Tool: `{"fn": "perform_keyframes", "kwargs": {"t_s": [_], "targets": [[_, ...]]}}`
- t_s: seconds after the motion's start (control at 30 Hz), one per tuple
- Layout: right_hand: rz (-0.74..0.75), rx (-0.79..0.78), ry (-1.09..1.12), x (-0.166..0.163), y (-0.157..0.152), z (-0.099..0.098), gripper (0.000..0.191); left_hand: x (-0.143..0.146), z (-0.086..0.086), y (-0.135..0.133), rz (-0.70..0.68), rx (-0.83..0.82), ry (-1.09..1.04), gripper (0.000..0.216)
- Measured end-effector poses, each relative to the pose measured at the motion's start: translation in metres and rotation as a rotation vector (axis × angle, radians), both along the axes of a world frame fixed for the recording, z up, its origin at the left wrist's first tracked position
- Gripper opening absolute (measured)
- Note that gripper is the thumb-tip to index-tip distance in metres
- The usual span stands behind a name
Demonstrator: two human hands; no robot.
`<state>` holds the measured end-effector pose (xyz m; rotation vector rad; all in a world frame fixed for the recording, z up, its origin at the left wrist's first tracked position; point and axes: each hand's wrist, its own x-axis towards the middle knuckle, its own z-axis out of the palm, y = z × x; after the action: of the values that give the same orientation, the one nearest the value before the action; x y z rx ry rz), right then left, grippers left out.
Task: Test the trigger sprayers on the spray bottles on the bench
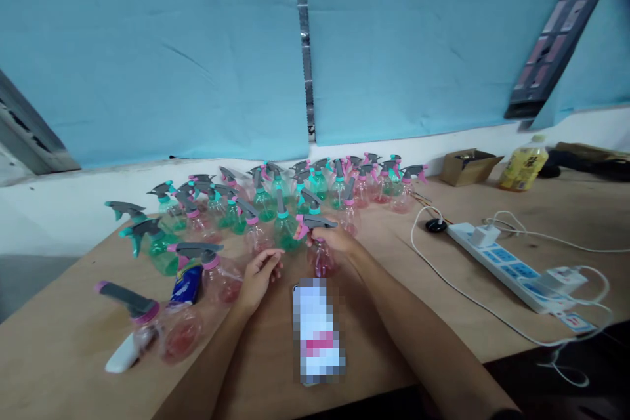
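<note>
My right hand (333,241) is wrapped around the neck of a pink spray bottle (322,261) with a grey trigger head, standing upright on the wooden table (394,289). My left hand (258,277) rests on the table just left of that bottle, fingers loosely curled and pointing toward it, holding nothing I can see. Behind both hands stands a crowd of several green and pink spray bottles (285,200) with grey trigger heads. More pink bottles (216,275) lie or stand at my left.
A phone (317,331) lies flat between my forearms. A white power strip (512,266) with plugs and white cables runs along the right. A small cardboard box (467,166) and a yellow drink bottle (524,164) sit at the back right. Blue sheeting covers the wall.
</note>
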<state>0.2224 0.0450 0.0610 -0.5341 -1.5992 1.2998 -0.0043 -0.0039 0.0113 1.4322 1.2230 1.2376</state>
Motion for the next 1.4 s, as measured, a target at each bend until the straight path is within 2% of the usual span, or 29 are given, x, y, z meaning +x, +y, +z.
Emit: {"fn": "perform_keyframes", "kwargs": {"t_s": [0.13,0.33,0.47,0.67,0.9,1.07,1.23,1.4], "targets": [[-0.003,-0.033,0.007,-0.002,-0.001,0.001,0.025,-0.003,-0.001,0.001,0.034,-0.017,-0.130,0.038],[0.044,0.012,-0.019,-0.002,-0.001,0.002,0.026,-0.006,0.003,0.000,0.053,-0.059,-0.316,0.034],[0.020,0.008,0.006,-0.003,0.002,-0.001,0.021,-0.011,0.005,0.000,0.067,-0.069,-0.362,0.035],[0.046,0.053,-0.041,-0.002,0.000,0.000,0.030,-0.012,0.006,-0.004,0.082,-0.054,-0.347,0.034],[-0.035,0.015,-0.005,-0.006,-0.002,0.002,0.021,-0.012,0.001,-0.003,0.073,-0.030,-0.215,0.036],[-0.048,-0.021,-0.031,-0.006,-0.002,-0.001,0.025,-0.010,0.000,-0.006,0.014,0.009,0.001,0.038],[-0.095,-0.046,0.023,-0.010,-0.001,-0.003,0.015,-0.005,0.006,-0.013,-0.087,0.051,0.235,0.035],[-0.109,-0.058,0.029,-0.010,-0.005,-0.006,0.019,-0.003,0.005,-0.014,-0.109,0.071,0.274,0.034]]}}
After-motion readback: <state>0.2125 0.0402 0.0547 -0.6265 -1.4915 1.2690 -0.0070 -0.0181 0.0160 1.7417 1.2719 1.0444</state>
